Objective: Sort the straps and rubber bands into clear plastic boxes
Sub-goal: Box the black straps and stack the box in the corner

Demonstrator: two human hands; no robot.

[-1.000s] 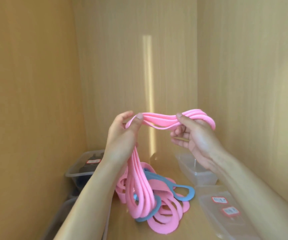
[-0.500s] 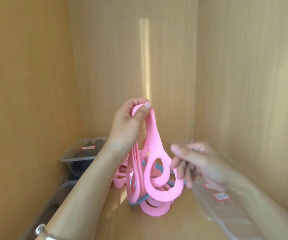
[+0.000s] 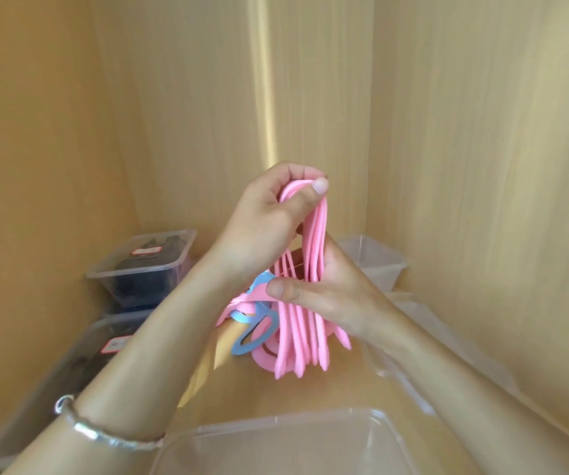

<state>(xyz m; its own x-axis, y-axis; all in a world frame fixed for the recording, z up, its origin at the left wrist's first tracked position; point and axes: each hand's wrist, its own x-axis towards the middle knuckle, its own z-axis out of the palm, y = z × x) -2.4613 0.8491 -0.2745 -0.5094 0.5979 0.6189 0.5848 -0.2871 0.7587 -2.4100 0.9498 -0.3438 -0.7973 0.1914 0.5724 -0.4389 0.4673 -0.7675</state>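
Observation:
My left hand (image 3: 269,217) pinches the top of a bunch of pink straps (image 3: 314,241), which hangs straight down above the wooden shelf. My right hand (image 3: 327,293) wraps around the middle of the same bunch, thumb across its front. The strap ends (image 3: 297,358) dangle below that hand. Behind the bunch, on the shelf, more pink and blue straps (image 3: 252,334) lie in a pile, partly hidden by my arms. An open clear plastic box (image 3: 276,437) stands at the near edge below my arms.
Two clear lidded boxes with dark contents sit on the left, one at the back (image 3: 142,265) and one nearer (image 3: 81,358). A small open clear box (image 3: 375,262) stands in the back right corner. Clear lids (image 3: 423,341) lie along the right wall. Wooden walls close in on three sides.
My right hand has come up from below and closed around the middle of the pink bunch. The loose loops are now gathered into a straight bundle. The view has tilted down, showing the near box.

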